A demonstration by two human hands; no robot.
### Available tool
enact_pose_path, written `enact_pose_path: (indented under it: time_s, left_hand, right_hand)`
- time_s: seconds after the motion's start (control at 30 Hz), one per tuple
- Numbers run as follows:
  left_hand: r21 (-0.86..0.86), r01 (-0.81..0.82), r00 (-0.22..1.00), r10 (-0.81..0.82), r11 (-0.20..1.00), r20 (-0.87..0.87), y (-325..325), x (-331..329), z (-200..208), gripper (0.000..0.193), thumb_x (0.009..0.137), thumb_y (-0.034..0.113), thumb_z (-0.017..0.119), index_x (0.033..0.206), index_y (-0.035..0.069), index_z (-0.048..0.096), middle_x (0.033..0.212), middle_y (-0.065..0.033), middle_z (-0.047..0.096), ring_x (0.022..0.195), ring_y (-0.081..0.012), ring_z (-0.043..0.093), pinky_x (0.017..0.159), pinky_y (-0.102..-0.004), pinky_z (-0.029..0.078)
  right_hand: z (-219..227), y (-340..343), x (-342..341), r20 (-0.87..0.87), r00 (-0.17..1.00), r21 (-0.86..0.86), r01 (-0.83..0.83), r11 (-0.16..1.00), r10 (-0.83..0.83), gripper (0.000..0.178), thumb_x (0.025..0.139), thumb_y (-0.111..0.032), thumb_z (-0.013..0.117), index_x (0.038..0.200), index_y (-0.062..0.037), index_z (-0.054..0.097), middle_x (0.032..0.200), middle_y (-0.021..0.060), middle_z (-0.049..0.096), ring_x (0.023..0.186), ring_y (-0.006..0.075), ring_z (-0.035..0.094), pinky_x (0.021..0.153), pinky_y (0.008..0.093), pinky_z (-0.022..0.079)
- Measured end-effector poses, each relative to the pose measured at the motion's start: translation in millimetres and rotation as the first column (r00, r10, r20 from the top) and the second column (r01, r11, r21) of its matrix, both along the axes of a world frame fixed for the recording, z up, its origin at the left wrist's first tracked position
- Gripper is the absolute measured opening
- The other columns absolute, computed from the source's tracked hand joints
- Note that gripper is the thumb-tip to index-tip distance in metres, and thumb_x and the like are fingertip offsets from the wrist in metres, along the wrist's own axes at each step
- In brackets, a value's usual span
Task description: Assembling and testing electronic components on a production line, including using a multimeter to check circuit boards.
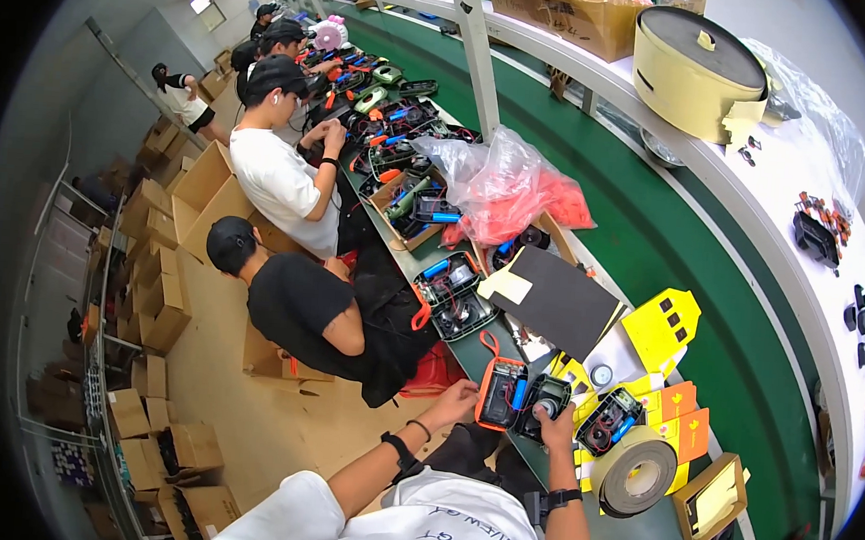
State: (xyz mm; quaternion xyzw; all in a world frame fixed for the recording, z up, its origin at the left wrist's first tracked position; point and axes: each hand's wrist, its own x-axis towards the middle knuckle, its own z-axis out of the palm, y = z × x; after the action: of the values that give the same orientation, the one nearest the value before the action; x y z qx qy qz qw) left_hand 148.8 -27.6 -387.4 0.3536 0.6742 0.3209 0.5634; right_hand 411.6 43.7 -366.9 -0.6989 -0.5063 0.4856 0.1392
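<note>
An opened device casing lies split in two halves before me at the bench edge. Its orange-rimmed half (501, 393), with an orange strap loop and a blue cylindrical cell inside, is held at its left edge by my left hand (455, 402), the fingers closed there. My right hand (556, 429) grips the black half (545, 393) from the near side, its thumb over a round silvery part inside. Just right of it sits another opened casing (610, 421) with red wires and a blue cell. A large roll of grey-brown tape (636, 472) stands beside my right wrist.
A black sheet (561, 299) lies beyond the casing, near yellow cut sheets (661, 331) and orange cards (681, 418). More opened casings (451, 291) line the bench leftward. A plastic bag with red contents (518, 191) rests on a box. Co-workers (300, 306) sit at the left.
</note>
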Motion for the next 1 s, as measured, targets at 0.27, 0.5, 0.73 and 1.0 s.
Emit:
enact_pose_path:
  time_s: [0.27, 0.5, 0.73, 1.0]
  left_hand:
    - [0.138, -0.067, 0.957, 0.102, 0.988, -0.270, 20.0, 24.4, -16.1, 0.049, 0.094, 0.023, 0.066, 0.134, -0.002, 0.052, 0.104, -0.0183, 0.069, 0.095, -0.0294, 0.069, 0.084, -0.0380, 0.055]
    - [0.059, -0.052, 0.963, 0.034, 0.997, 0.268, 51.6, -9.5, -42.8, 0.027, 0.102, 0.024, 0.056, 0.116, 0.001, 0.059, 0.094, -0.0046, 0.065, 0.079, -0.0129, 0.062, 0.070, -0.0273, 0.051]
    - [0.053, 0.202, 0.978, -0.204, 0.978, 0.040, 50.2, -12.5, -18.0, 0.056, 0.097, 0.048, 0.062, 0.121, -0.003, 0.057, 0.098, -0.0162, 0.068, 0.089, -0.0228, 0.065, 0.079, -0.0369, 0.052]
    - [0.107, 0.296, 0.950, -0.281, 0.949, -0.140, 52.7, -22.0, -28.3, 0.057, 0.096, 0.045, 0.065, 0.123, -0.003, 0.054, 0.094, -0.0156, 0.064, 0.082, -0.0217, 0.062, 0.072, -0.0349, 0.051]
  right_hand:
    - [-16.9, -2.9, 2.9, 0.065, 0.998, 0.050, 0.012, 0.999, -0.015, 0.106, 0.078, -0.045, 0.081, 0.147, 0.0144, 0.027, 0.133, 0.0365, 0.054, 0.125, 0.0435, 0.056, 0.105, 0.0418, 0.044]
    - [-33.0, -1.3, 18.0, -0.047, 0.999, 0.127, 0.010, 0.992, -0.004, 0.108, 0.077, -0.045, 0.083, 0.145, 0.0175, 0.026, 0.134, 0.0343, 0.054, 0.125, 0.0410, 0.056, 0.105, 0.0406, 0.043]
    - [-25.0, -4.1, 6.9, -0.007, 0.999, 0.101, 0.050, 0.994, -0.050, 0.107, 0.078, -0.044, 0.082, 0.145, 0.0197, 0.027, 0.137, 0.0334, 0.051, 0.129, 0.0374, 0.053, 0.109, 0.0387, 0.040]
    - [-12.7, 0.6, -3.1, -0.092, 0.994, 0.023, 0.057, 0.998, -0.054, 0.108, 0.078, -0.043, 0.083, 0.146, 0.0199, 0.025, 0.142, 0.0349, 0.046, 0.134, 0.0366, 0.048, 0.112, 0.0384, 0.037]
